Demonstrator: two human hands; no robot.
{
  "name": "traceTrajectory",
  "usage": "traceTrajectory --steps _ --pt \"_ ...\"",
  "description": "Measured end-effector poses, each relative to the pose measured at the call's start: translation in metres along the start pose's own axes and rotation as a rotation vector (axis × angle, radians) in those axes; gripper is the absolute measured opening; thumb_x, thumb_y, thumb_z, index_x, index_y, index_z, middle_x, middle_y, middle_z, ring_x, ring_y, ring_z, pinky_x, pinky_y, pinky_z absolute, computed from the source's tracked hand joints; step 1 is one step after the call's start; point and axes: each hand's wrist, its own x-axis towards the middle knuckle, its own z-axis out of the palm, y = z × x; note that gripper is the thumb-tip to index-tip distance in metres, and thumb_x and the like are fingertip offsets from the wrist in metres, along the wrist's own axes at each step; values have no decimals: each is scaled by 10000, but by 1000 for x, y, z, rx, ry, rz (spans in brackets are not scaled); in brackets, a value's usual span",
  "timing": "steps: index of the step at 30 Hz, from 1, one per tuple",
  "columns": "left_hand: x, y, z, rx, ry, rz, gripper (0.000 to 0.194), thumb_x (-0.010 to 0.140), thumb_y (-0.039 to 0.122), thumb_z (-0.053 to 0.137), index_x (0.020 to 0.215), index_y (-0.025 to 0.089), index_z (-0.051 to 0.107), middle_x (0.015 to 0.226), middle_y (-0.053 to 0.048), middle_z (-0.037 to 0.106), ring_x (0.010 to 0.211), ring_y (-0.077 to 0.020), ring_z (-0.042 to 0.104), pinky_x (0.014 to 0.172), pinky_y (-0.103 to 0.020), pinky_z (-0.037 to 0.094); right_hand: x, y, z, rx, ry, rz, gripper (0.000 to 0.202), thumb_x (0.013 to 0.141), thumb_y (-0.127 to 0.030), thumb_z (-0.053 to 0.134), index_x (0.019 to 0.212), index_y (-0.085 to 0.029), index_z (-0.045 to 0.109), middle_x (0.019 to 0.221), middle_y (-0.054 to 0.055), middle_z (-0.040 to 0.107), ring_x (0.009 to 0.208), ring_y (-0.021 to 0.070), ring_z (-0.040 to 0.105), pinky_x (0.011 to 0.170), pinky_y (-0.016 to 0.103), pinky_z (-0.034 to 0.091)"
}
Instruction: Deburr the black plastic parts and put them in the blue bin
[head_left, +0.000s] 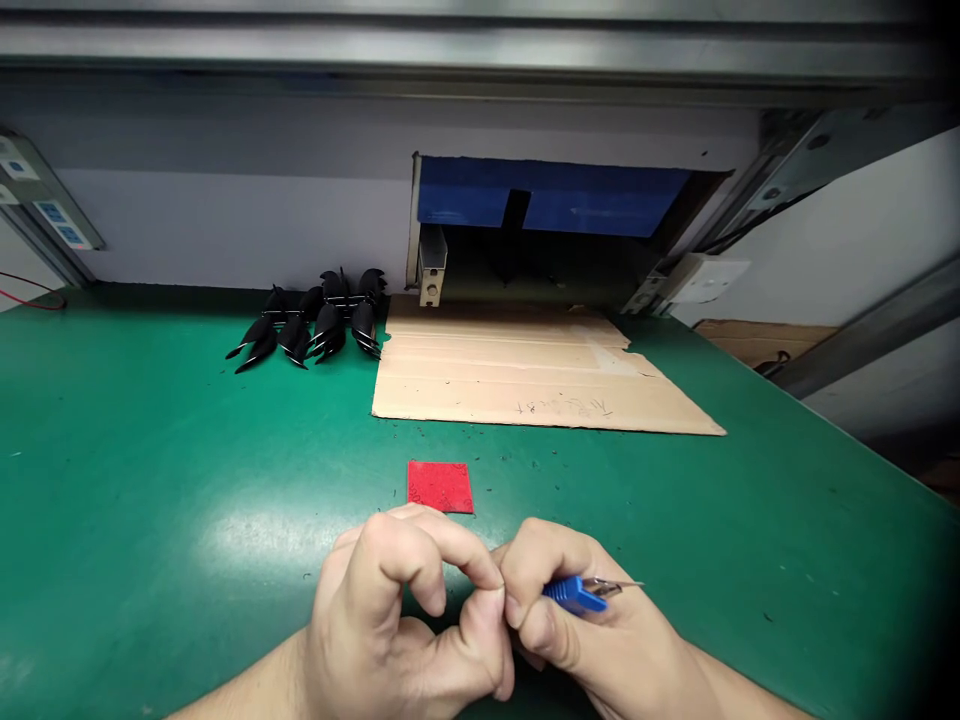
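Observation:
At the near edge of the view my left hand (pixel 409 610) is closed, its thumb and index fingertip pinched together. Whatever lies between those fingertips, if anything, is too small or too hidden to make out. My right hand (pixel 592 620) meets it fingertip to fingertip, thumb and index finger also pressed together. Tucked in the right hand is a blue-handled craft knife (pixel 577 594), its thin metal tip pointing to the right, away from the left hand. Just beyond the left knuckles a small red square pad (pixel 440 487) lies on the green table.
Black curved plastic parts (pixel 307 320) are clustered at the back left of the green tabletop (pixel 150 450). A flat cardboard sheet (pixel 517 380) lies before an opening with a blue panel (pixel 600 195). Dark scraps are scattered around the pad. A metal beam (pixel 480 45) crosses overhead.

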Motion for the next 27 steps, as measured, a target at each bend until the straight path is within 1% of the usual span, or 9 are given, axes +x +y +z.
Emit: traceTrajectory --steps 4,8,14,17,22,27 --pt "0 0 1 0 -9 -36 415 718 7 582 809 245 254 728 52 636 544 -119 607 543 -252 513 2 -2 0 -18 -5 -2 174 962 -266 623 851 -151 554 745 26 591 698 130 580 651 228 428" --pt "0 1 1 -10 -4 -45 419 717 8 578 801 246 243 719 54 625 527 -113 594 504 -231 507 2 -1 -2 -38 7 1 183 956 -275 630 847 -152 550 728 20 583 679 126 574 627 220 417" --pt "-1 1 2 -7 0 -72 406 722 22 573 792 244 241 707 52 614 546 -119 608 498 -218 501 0 1 -1 -49 14 0 196 941 -277 644 831 -152 541 712 17 581 661 132 576 613 227 423" --pt "-1 0 2 3 8 -71 394 727 33 562 788 242 234 700 59 614 538 -111 603 511 -216 492 0 1 -1 -52 26 9 208 950 -301 633 841 -151 537 717 26 590 666 134 572 618 231 414" --pt "1 0 -1 28 11 -55 376 728 42 564 792 237 250 713 56 625 556 -105 608 531 -206 486 3 1 -2 -73 -9 -16 206 975 -305 601 857 -153 526 709 40 620 663 117 530 610 212 376" --pt "0 -1 -1 -27 0 -20 406 713 -3 576 806 239 263 734 46 643 569 -118 613 568 -247 516 2 1 -3 -62 -2 -20 202 974 -293 607 855 -150 527 715 36 617 661 111 536 601 204 371"
